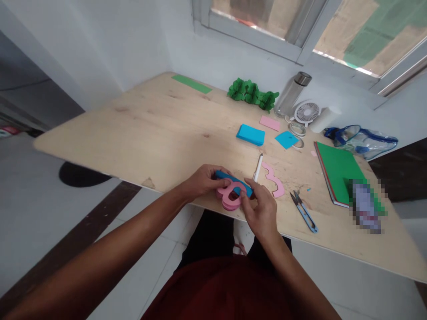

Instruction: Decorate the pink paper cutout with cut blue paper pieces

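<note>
Near the table's front edge, both hands grip a stack of pink paper cutouts (pixel 231 202) with rounded lobes and an opening in it. A blue paper stack (pixel 245 190) is held with the cutouts, partly hidden by them. My left hand (pixel 206 183) is closed on the left side, its thumb on the pink paper. My right hand (pixel 262 209) closes on the right side, thumb against the cutouts' edge and fingers by the blue paper's end. Just beyond lie a white pen (pixel 258 168) and a curvy pink paper strip (pixel 275 181).
Blue-handled thread snips (pixel 305 213) lie to the right, near a green notebook (pixel 342 171). Farther back are a blue paper pad (pixel 251 135), tape rolls (pixel 297 130), a green paper garland (pixel 251 93), a bottle (pixel 289 97), a small fan (pixel 307 112) and a clear pouch (pixel 376 144).
</note>
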A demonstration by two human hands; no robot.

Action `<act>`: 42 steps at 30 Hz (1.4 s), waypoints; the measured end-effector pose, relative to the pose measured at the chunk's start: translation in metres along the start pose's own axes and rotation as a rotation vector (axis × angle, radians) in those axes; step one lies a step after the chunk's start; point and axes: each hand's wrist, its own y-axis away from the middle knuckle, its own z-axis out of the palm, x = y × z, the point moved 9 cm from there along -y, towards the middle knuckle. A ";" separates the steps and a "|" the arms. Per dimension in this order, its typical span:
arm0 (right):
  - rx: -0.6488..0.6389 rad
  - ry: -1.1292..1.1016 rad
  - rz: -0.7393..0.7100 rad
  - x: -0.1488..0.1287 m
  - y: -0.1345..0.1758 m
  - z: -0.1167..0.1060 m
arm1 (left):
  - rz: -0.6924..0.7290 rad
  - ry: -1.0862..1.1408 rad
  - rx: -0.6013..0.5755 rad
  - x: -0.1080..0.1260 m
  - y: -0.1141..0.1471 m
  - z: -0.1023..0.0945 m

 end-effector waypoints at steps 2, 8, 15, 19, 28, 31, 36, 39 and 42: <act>0.029 0.071 -0.073 -0.007 0.003 -0.001 | -0.004 -0.009 -0.033 0.001 0.000 0.001; 0.050 0.172 -0.181 -0.015 0.011 0.002 | -0.004 -0.106 -0.094 0.003 0.001 0.001; 0.065 0.284 -0.316 -0.028 0.020 0.004 | 0.009 -0.147 -0.192 0.004 -0.002 0.002; 0.066 0.312 -0.388 -0.037 0.024 0.003 | 0.039 -0.160 -0.301 0.005 -0.005 0.004; 0.072 0.304 -0.504 -0.045 0.031 0.004 | 0.301 -0.440 -0.386 0.019 -0.008 0.006; 0.064 0.296 -0.529 -0.046 0.034 0.005 | 0.443 -0.555 -0.340 0.031 -0.003 0.008; 0.048 0.270 -0.559 -0.050 0.038 0.006 | 0.568 -0.795 -0.246 0.047 0.012 0.013; 0.034 0.265 -0.558 -0.051 0.038 0.008 | 0.586 -0.907 -0.223 0.052 0.022 0.017; 0.017 0.272 -0.561 -0.051 0.039 0.010 | 0.595 -0.940 -0.225 0.055 0.030 0.021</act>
